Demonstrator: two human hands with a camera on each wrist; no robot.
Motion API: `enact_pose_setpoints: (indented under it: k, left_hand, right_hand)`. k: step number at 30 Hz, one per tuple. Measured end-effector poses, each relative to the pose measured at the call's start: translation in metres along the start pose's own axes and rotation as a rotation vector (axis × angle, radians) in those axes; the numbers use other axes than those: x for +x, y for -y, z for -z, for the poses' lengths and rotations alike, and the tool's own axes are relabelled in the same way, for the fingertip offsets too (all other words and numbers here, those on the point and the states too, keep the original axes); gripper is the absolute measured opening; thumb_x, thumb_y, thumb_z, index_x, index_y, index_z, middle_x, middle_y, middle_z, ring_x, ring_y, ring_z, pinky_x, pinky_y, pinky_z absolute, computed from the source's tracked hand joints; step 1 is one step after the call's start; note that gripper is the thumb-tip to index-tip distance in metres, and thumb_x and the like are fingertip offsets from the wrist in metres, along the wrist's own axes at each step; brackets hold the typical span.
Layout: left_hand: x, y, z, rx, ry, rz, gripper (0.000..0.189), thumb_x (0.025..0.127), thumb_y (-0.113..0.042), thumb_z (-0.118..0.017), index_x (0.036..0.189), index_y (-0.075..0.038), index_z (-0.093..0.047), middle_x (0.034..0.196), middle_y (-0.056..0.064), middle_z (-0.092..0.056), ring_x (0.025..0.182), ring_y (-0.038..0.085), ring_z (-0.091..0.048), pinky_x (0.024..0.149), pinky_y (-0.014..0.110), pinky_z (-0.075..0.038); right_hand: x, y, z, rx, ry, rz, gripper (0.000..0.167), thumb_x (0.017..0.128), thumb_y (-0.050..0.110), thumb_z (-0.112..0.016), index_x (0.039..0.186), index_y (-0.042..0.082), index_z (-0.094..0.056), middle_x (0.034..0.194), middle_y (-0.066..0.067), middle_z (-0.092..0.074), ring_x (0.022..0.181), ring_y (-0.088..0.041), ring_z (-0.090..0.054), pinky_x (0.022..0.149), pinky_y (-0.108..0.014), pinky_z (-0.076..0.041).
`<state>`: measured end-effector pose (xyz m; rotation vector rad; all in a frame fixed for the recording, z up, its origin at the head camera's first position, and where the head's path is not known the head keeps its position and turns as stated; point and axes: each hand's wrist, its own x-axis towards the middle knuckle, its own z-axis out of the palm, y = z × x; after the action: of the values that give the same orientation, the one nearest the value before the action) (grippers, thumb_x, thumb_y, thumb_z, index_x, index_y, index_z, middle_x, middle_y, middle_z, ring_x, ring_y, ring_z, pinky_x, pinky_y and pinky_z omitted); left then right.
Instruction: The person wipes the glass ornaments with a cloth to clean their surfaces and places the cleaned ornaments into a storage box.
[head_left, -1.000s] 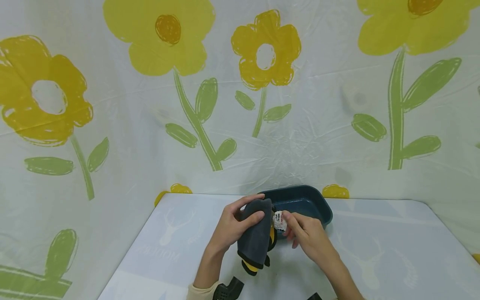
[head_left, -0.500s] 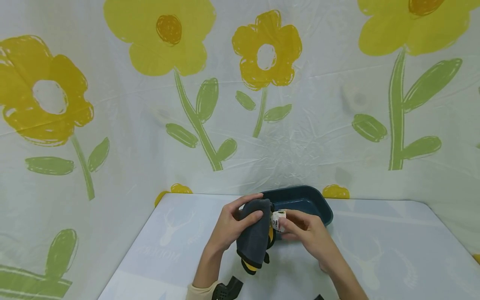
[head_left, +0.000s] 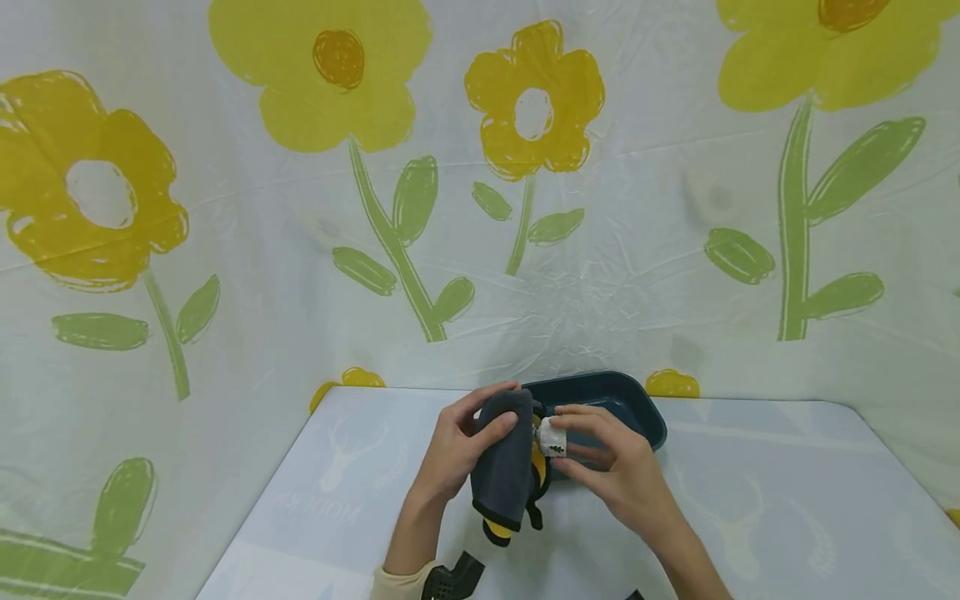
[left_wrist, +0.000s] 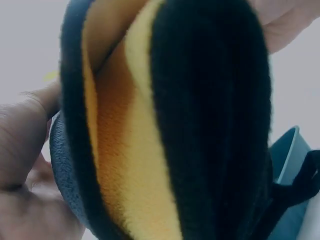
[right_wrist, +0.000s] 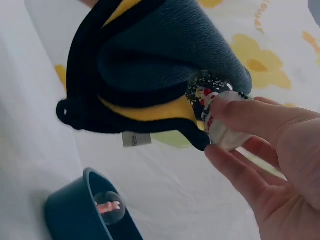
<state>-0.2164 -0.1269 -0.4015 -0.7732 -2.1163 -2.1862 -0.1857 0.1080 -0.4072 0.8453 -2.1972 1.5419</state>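
Observation:
My left hand (head_left: 453, 454) holds a folded cleaning cloth (head_left: 502, 467), grey outside and yellow inside with black edging. The cloth wraps part of a small snow globe (right_wrist: 207, 90); its clear dome with white flecks and red bits peeks out in the right wrist view. With thumb and fingertips, my right hand (head_left: 622, 462) pinches the globe's white base (head_left: 553, 438), which lies sideways toward it. In the left wrist view the cloth (left_wrist: 135, 165) fills most of the picture, and its open folds hide the globe.
Behind the hands, a dark teal bin (head_left: 654, 412) stands at the table's far edge. Inside it sits another clear globe (right_wrist: 111, 207) with a pinkish figure. The pale table (head_left: 750, 500) meets a flower-printed curtain (head_left: 615, 250) at the back.
The right fingers have shifted around the base and spread wider. The base has turned, so its red lettering gives way to a green mark. Cloth and left hand have drifted slightly left and up.

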Motion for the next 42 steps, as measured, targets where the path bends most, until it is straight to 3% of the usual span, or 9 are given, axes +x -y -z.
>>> enact_pose_setpoints:
  k: [4, 9, 19, 26, 32, 37, 42]
  left_hand:
    - [0.0012, 0.0006, -0.0002, -0.023, -0.011, 0.003, 0.039, 0.096, -0.012, -0.062, 0.134, -0.017, -0.060, 0.136, 0.009, -0.058, 0.100, 0.020, -0.070, 0.080, 0.036, -0.060]
    - [0.0019, 0.0008, -0.0013, -0.033, -0.012, 0.014, 0.039, 0.096, -0.012, -0.062, 0.135, -0.016, -0.060, 0.137, 0.010, -0.058, 0.100, 0.020, -0.070, 0.080, 0.035, -0.059]
    - [0.0016, 0.0001, -0.0022, -0.044, 0.007, 0.002, 0.040, 0.096, -0.012, -0.062, 0.136, -0.014, -0.059, 0.136, 0.011, -0.058, 0.099, 0.019, -0.070, 0.080, 0.035, -0.060]
    - [0.0012, -0.0026, -0.0036, -0.015, 0.006, 0.015, 0.040, 0.095, -0.014, -0.063, 0.135, -0.018, -0.060, 0.135, 0.009, -0.058, 0.098, 0.018, -0.070, 0.078, 0.036, -0.060]
    - [0.0008, -0.0020, -0.0037, 0.022, 0.015, 0.017, 0.040, 0.095, -0.014, -0.064, 0.135, -0.018, -0.060, 0.131, 0.009, -0.061, 0.094, 0.019, -0.072, 0.078, 0.037, -0.060]
    - [0.0003, -0.0022, -0.0043, 0.044, 0.015, 0.014, 0.041, 0.095, -0.014, -0.064, 0.136, -0.016, -0.059, 0.130, 0.008, -0.062, 0.093, 0.020, -0.073, 0.077, 0.036, -0.060]
    - [0.0004, -0.0028, -0.0062, 0.058, 0.020, 0.013, 0.041, 0.094, -0.014, -0.065, 0.134, -0.019, -0.060, 0.131, 0.007, -0.062, 0.091, 0.020, -0.072, 0.076, 0.034, -0.060]
  right_hand:
    - [-0.0003, 0.0017, 0.0016, -0.107, 0.010, 0.112, 0.061, 0.072, -0.007, -0.081, 0.124, 0.020, -0.065, 0.132, -0.007, -0.059, 0.117, -0.006, -0.060, 0.080, -0.026, -0.059]
    - [-0.0008, -0.0003, 0.0042, -0.143, 0.027, 0.202, 0.068, 0.070, -0.009, -0.081, 0.130, 0.014, -0.060, 0.132, -0.009, -0.058, 0.122, -0.006, -0.057, 0.084, -0.026, -0.057]
    - [-0.0012, 0.0002, 0.0068, -0.143, 0.026, 0.224, 0.067, 0.070, -0.010, -0.080, 0.130, 0.011, -0.060, 0.131, -0.010, -0.060, 0.123, -0.006, -0.057, 0.086, -0.022, -0.056]
    - [-0.0008, 0.0021, 0.0078, -0.141, 0.034, 0.174, 0.067, 0.072, -0.008, -0.080, 0.132, 0.011, -0.059, 0.131, -0.009, -0.060, 0.122, -0.005, -0.058, 0.085, -0.024, -0.057]
    - [-0.0009, 0.0026, 0.0082, -0.104, 0.023, 0.078, 0.061, 0.079, 0.004, -0.079, 0.135, 0.016, -0.058, 0.126, -0.001, -0.064, 0.108, -0.008, -0.065, 0.079, -0.026, -0.059]
    - [-0.0014, 0.0035, 0.0060, -0.153, -0.012, -0.069, 0.046, 0.086, 0.024, -0.075, 0.130, 0.023, -0.061, 0.113, 0.007, -0.069, 0.094, -0.007, -0.068, 0.073, -0.022, -0.059]
    - [-0.0002, 0.0057, 0.0030, -0.175, -0.024, -0.268, 0.036, 0.091, 0.039, -0.068, 0.119, 0.017, -0.068, 0.100, 0.004, -0.073, 0.082, -0.006, -0.068, 0.072, -0.021, -0.058]
